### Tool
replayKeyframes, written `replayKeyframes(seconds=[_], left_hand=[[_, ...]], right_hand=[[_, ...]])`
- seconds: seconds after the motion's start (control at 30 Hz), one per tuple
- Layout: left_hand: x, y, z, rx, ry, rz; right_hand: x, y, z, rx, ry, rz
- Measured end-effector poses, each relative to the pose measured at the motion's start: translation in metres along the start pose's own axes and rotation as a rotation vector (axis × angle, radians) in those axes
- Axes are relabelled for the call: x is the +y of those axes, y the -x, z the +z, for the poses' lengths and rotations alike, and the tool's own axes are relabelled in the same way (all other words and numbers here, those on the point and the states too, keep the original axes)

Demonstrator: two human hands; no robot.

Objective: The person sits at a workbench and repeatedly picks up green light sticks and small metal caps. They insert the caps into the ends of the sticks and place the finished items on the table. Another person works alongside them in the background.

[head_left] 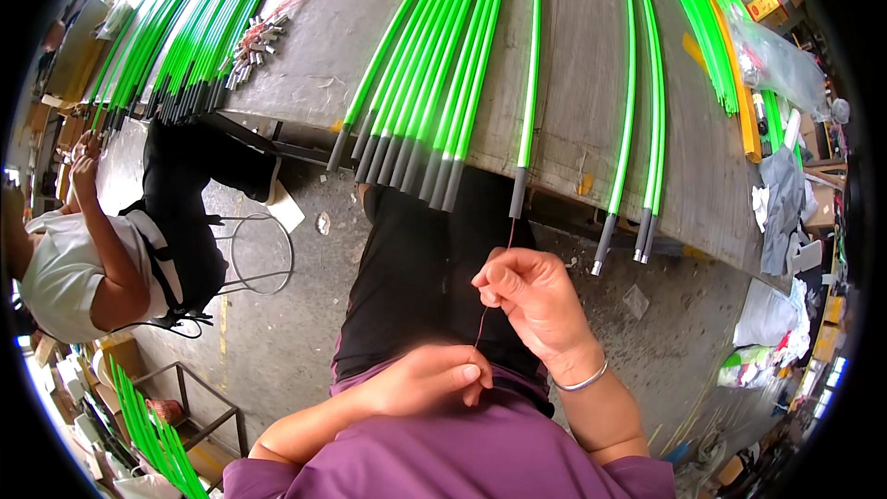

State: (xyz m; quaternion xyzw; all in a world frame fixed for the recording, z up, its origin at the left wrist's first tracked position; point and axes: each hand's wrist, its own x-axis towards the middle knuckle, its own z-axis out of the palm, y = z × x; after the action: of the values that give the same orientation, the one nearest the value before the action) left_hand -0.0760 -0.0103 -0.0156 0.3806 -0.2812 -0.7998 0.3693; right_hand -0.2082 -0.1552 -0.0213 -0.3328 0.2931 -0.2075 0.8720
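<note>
A thin reddish cord [511, 233] hangs from the black end of a single green rod [528, 120] that lies over the table's near edge. My right hand [531, 291], a metal bangle at its wrist, pinches the cord below that end. Lower down, close to my lap, the fingers of my left hand [439, 375] are closed on the same cord. To the left of this rod lies a fanned group of green rods [434, 65] with black ends. Two more green rods [633, 129], tipped with silvery caps, rest to its right.
At the left a co-worker [102, 268] sits beside more green rods [212, 37] and a pile of small metal caps [254, 48]. The grey table [314, 55] spans the front. Orange strip [739, 92] and plastic bags [781, 65] lie at right. A round metal stool frame [259, 254] stands on the floor.
</note>
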Motion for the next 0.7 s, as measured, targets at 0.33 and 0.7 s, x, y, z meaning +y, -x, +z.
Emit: replayKeyframes(seconds=[0.33, 0.7], left_hand=[[0.011, -0.007, -0.002, 0.048, 0.046, 0.021], [0.024, -0.017, 0.000, 0.109, 0.059, 0.081]], right_hand=[[-0.006, 0.001, 0.008, 0.035, 0.060, -0.021], [-0.012, 0.002, 0.005, 0.048, 0.070, -0.053]])
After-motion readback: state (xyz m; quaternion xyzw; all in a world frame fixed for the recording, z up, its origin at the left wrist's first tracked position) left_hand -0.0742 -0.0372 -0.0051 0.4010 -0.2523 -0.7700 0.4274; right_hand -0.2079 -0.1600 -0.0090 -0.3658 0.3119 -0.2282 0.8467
